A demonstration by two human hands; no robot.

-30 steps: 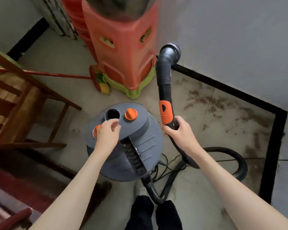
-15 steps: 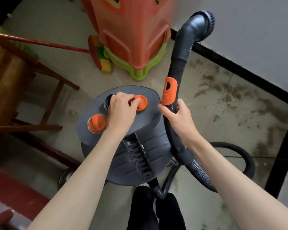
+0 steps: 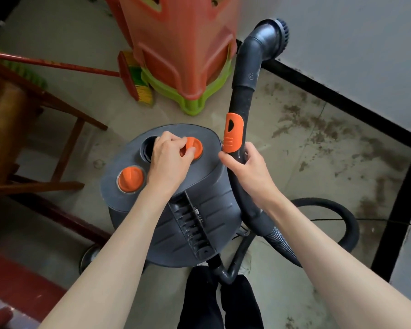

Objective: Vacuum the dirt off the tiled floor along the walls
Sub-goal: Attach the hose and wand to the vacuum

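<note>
A dark grey canister vacuum (image 3: pixel 199 217) stands on the tiled floor right in front of me. My left hand (image 3: pixel 170 160) pinches the right orange knob (image 3: pixel 195 147) on its lid; a second orange knob (image 3: pixel 131 179) sits to the left. My right hand (image 3: pixel 249 169) grips the black wand handle (image 3: pixel 243 96) just below its orange slider (image 3: pixel 233 132). The round brush nozzle (image 3: pixel 279 32) points up near the grey wall. Brown dirt (image 3: pixel 318 124) is scattered over the floor along the black baseboard (image 3: pixel 342 100) to the right.
Stacked orange and green plastic stools (image 3: pixel 183 51) stand just beyond the vacuum, with a red-handled broom (image 3: pixel 133 74) lying beside them. A wooden chair (image 3: pixel 22 129) is at the left. The black hose (image 3: pixel 337 222) loops on the floor at the right, by a thin cable.
My left hand moved from the left orange knob to the right one and now pinches it. The view has tilted down and the wand leans slightly more to the right.
</note>
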